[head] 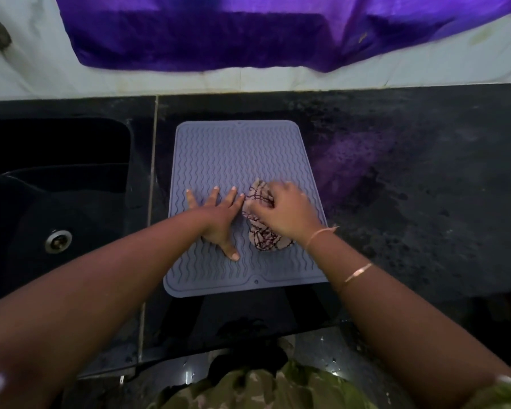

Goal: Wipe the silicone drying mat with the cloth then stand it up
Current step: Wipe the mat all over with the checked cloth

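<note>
A grey silicone drying mat (236,154) with wavy ridges lies flat on the black counter, just right of the sink. My left hand (219,219) presses flat on the mat's near left part, fingers spread. My right hand (283,211) grips a bunched beige cloth (266,236) with dark red lines, held against the mat's near right part. The hand is slightly blurred. Part of the cloth is hidden under my fingers.
A black sink (56,187) with a metal drain (58,240) lies to the left. The dark counter (410,187) stretches to the right. A purple fabric (233,33) hangs over the white tiled wall behind. The counter's front edge is close to my body.
</note>
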Available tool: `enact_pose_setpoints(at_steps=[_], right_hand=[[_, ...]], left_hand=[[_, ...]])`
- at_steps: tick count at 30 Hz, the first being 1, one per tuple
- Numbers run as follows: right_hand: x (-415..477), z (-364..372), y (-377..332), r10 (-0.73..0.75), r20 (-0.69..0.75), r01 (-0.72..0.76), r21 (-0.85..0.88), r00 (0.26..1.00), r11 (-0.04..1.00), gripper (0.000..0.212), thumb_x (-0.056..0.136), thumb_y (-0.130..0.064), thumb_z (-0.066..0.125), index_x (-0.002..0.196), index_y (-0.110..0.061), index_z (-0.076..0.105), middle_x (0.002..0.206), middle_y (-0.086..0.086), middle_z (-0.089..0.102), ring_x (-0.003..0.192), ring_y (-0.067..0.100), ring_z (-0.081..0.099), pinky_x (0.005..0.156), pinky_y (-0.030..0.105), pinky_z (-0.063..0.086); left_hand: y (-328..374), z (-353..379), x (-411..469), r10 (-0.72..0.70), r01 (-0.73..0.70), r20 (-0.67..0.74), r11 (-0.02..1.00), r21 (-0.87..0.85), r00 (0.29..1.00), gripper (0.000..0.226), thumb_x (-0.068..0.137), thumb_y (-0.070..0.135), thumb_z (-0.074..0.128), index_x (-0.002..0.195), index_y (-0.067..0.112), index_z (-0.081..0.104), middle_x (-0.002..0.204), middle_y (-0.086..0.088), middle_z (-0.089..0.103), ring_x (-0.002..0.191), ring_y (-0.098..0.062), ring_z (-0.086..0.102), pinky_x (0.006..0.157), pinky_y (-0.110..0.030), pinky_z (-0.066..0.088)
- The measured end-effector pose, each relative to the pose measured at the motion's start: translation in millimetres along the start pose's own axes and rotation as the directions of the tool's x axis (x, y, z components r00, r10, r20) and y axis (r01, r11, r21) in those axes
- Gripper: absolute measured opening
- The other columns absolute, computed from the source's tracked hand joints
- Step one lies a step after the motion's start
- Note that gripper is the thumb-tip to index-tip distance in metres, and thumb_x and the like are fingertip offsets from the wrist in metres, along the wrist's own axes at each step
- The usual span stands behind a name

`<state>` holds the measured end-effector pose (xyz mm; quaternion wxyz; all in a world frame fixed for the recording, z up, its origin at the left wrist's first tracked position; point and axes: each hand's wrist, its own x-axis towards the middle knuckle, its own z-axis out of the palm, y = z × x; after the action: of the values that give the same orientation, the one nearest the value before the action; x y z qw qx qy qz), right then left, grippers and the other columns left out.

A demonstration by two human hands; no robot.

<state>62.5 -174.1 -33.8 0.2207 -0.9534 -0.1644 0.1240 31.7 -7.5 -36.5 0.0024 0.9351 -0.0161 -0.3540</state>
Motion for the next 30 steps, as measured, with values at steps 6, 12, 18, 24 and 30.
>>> enact_pose_setpoints(at_steps=[6, 12, 18, 24, 30], right_hand=[[-29.4, 24.2, -8.7, -0.169, 0.030, 0.162, -0.484, 0.985, 0.860, 0.049, 0.080, -0.042, 0.050, 0.126, -0.023, 0.044, 0.138, 0.016, 0.036, 0.124, 0.041, 0.036, 0.089, 0.049, 0.037], [-89.0, 27.3, 17.2, -0.363, 0.061, 0.347, -0.469, 0.930, 0.812, 0.043, 0.072, -0.040, 0.053, 0.108, -0.018, 0.056, 0.117, 0.015, 0.057, 0.100, 0.039, 0.056, 0.072, 0.041, 0.045], [-14.7, 13.5, 15.9, -0.407, -0.046, 0.335, -0.485, 0.912, 0.807, 0.037, 0.086, -0.041, 0.050, 0.111, -0.014, 0.052, 0.102, 0.014, 0.056, 0.087, 0.032, 0.056, 0.059, 0.031, 0.037], [2.6, 17.2, 1.0, -0.252, -0.100, 0.184, -0.444, 0.962, 0.877, 0.041, 0.088, -0.039, 0.046, 0.121, -0.016, 0.052, 0.109, 0.016, 0.056, 0.093, 0.035, 0.057, 0.070, 0.038, 0.045], [-75.0, 30.7, 16.7, -0.391, -0.122, 0.316, -0.397, 0.912, 0.862, 0.036, 0.073, -0.033, 0.061, 0.103, -0.012, 0.065, 0.080, 0.012, 0.061, 0.064, 0.030, 0.059, 0.051, 0.030, 0.044]], left_hand=[[-1.0, -1.5, -0.7, -0.007, 0.007, 0.017, 0.999, -0.037, 1.000, 0.140, 0.055, 0.068, 0.075, 0.145, 0.029, -0.026, 0.152, 0.007, -0.032, 0.142, -0.027, -0.026, 0.100, -0.075, -0.013], [2.4, -1.5, -2.7, -0.019, 0.020, 0.027, 0.999, -0.033, 0.999, 0.141, 0.056, 0.065, 0.077, 0.144, 0.028, -0.026, 0.153, 0.007, -0.032, 0.142, -0.026, -0.026, 0.101, -0.074, -0.012], [1.6, -2.4, -1.5, -0.020, 0.020, 0.025, 1.000, -0.001, 0.999, 0.142, 0.054, 0.068, 0.076, 0.144, 0.029, -0.027, 0.153, 0.006, -0.032, 0.142, -0.027, -0.026, 0.101, -0.073, -0.014], [-0.7, -1.6, 1.2, -0.020, 0.020, 0.032, 1.000, -0.002, 0.999, 0.143, 0.051, 0.072, 0.074, 0.144, 0.031, -0.026, 0.152, 0.008, -0.032, 0.142, -0.026, -0.026, 0.100, -0.074, -0.015], [-3.2, 0.9, 0.4, 0.003, -0.002, 0.019, 0.999, -0.046, 1.000, 0.143, 0.052, 0.070, 0.075, 0.143, 0.031, -0.028, 0.152, 0.009, -0.032, 0.141, -0.025, -0.027, 0.099, -0.073, -0.017]])
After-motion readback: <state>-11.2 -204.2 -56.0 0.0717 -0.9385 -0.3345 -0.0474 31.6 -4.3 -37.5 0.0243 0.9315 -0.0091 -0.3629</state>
